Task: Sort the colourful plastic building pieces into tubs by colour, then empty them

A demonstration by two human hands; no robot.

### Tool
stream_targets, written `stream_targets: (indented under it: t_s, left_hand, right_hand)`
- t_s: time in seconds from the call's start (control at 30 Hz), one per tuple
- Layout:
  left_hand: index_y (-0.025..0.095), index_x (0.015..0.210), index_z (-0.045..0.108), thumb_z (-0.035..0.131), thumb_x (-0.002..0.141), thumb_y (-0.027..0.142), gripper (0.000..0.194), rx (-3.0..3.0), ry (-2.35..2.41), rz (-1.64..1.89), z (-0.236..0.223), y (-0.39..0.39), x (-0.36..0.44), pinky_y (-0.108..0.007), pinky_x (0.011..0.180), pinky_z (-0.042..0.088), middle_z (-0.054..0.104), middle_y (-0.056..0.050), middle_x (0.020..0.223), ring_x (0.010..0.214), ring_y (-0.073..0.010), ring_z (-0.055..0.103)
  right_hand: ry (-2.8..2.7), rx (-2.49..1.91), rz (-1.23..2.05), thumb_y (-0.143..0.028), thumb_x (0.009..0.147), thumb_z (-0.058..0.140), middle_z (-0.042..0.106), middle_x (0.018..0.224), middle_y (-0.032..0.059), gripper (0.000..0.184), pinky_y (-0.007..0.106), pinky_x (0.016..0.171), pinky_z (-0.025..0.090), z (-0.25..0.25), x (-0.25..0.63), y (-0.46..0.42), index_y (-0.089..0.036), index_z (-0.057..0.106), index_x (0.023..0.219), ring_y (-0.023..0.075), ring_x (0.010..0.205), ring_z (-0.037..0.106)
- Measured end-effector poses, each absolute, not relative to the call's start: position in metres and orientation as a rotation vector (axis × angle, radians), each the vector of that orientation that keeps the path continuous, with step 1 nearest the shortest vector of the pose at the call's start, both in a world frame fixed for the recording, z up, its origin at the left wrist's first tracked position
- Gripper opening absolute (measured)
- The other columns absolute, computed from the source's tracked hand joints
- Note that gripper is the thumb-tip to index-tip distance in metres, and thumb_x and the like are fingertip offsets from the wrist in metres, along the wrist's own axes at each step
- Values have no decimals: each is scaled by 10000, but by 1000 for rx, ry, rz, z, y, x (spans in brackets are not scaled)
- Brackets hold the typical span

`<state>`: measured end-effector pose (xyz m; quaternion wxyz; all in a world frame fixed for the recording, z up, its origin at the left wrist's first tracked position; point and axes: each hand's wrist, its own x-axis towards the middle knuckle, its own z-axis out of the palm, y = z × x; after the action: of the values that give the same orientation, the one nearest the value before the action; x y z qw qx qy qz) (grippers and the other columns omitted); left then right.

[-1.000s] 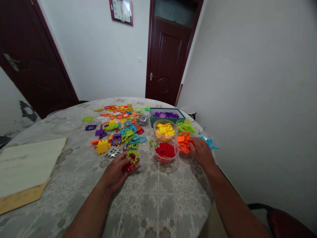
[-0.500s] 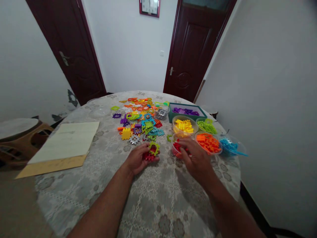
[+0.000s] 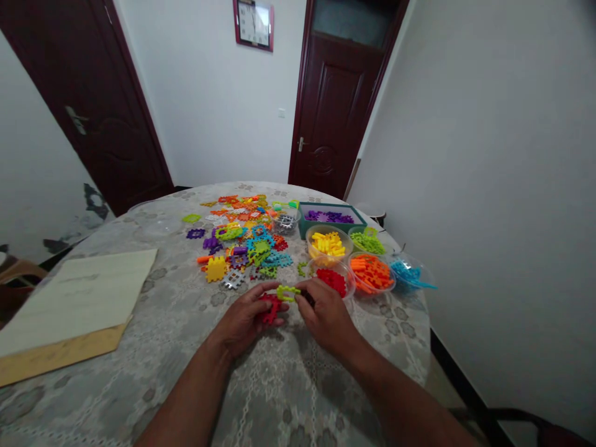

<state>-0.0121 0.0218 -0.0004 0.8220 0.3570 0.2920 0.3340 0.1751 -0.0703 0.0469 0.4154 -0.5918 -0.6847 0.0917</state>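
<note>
My left hand [image 3: 246,315] is closed on a red notched building piece [image 3: 270,311], held just above the table. Against that piece's upper right is a yellow-green square building piece [image 3: 288,293] with an open middle. My right hand [image 3: 326,312] pinches the right edge of this yellow-green piece; its fingertips are partly hidden. Right behind my right hand stands a clear bowl of red pieces [image 3: 333,281]. A pile of mixed coloured pieces [image 3: 261,248] lies beyond my left hand.
Bowls of yellow pieces [image 3: 327,244], green pieces [image 3: 367,241], orange pieces [image 3: 371,273] and blue pieces [image 3: 407,272] stand at the right. Behind them is a green-rimmed box [image 3: 305,226] with purple pieces. Paper sheets [image 3: 79,298] lie at the left on the patterned tablecloth [image 3: 279,391].
My right hand has left the bowl of red pieces and moved left to the yellow-green piece, which is now tilted flatter. The view has shifted right and up.
</note>
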Motion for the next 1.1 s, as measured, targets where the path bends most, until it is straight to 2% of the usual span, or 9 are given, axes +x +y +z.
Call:
stream_targets:
  t_s: [0.1, 0.27, 0.37, 0.5, 0.63, 0.73, 0.87, 1.0, 1.1]
  left_hand:
    - [162, 1368, 613, 753, 796, 18, 606, 739, 652, 740, 2, 23, -12, -418, 761, 694, 766, -202, 1189, 984, -323, 800]
    - [136, 1175, 650, 723, 830, 13, 373, 717, 750, 739, 0, 27, -12, -406, 853, 686, 753, -225, 1245, 1054, -308, 791]
    - [143, 1197, 663, 729, 847, 28, 374, 726, 777, 747, -2, 28, -11, -442, 868, 686, 763, -209, 1212, 1027, -307, 797]
    - [173, 1290, 664, 764, 854, 83, 456, 757, 791, 751, -2, 28, -11, -510, 810, 697, 780, -173, 1112, 994, -320, 797]
    - [167, 1234, 669, 770, 848, 79, 408, 754, 789, 792, -3, 28, -9, -444, 800, 697, 785, -148, 1040, 891, -253, 793]
    - [138, 1121, 679, 732, 820, 9, 332, 743, 774, 817, -6, 29, -8, -403, 838, 687, 783, -157, 1033, 903, -238, 785]
    - [125, 1111, 690, 665, 751, -79, 414, 744, 755, 833, -8, 29, -6, -411, 834, 686, 771, -133, 1003, 860, -219, 766]
    - [140, 1109, 705, 714, 767, -40, 386, 760, 741, 853, -5, 25, -6, -352, 764, 679, 755, -96, 959, 778, -181, 741]
    - [150, 1109, 705, 764, 778, 7, 365, 776, 718, 829, -3, 24, -7, -352, 756, 672, 758, -95, 965, 777, -188, 748]
  right_hand:
    - [-1725, -1464, 251, -134, 954, 619, 727, 969, 38, 166, 306, 760, 526, 58, 183, -80, -233, 695, 1063, 188, 831, 675]
    - [-1641, -1583, 11, -203, 954, 607, 755, 979, 37, 135, 318, 821, 533, 81, 247, -79, -238, 721, 1018, 199, 884, 694]
    - [-1529, -1748, -259, -225, 936, 603, 773, 1018, 75, 184, 345, 885, 533, 95, 315, -54, -210, 753, 1041, 222, 917, 703]
    - [-1418, -2095, -459, -152, 918, 568, 788, 1064, 135, 246, 338, 947, 508, 103, 391, -5, -153, 785, 1035, 236, 977, 708]
    - [-1320, -2213, -467, -133, 909, 583, 795, 1020, 171, 247, 327, 903, 506, 94, 421, 22, -108, 794, 1035, 243, 939, 718]
    - [-1288, -2236, -468, -143, 912, 581, 799, 1001, 162, 252, 333, 880, 512, 84, 419, 18, -120, 796, 1039, 246, 914, 722]
    - [-1349, -2111, -484, -195, 965, 519, 793, 1097, 145, 292, 364, 952, 521, 77, 385, -10, -152, 779, 1091, 257, 1001, 721]
    - [-1444, -1750, -385, -271, 980, 539, 785, 1079, 119, 249, 383, 933, 551, 77, 316, -54, -189, 763, 1054, 258, 979, 724]
    - [-1514, -1614, -118, -287, 991, 573, 785, 1066, 72, 208, 352, 841, 573, 71, 257, -82, -241, 751, 1088, 229, 919, 727]
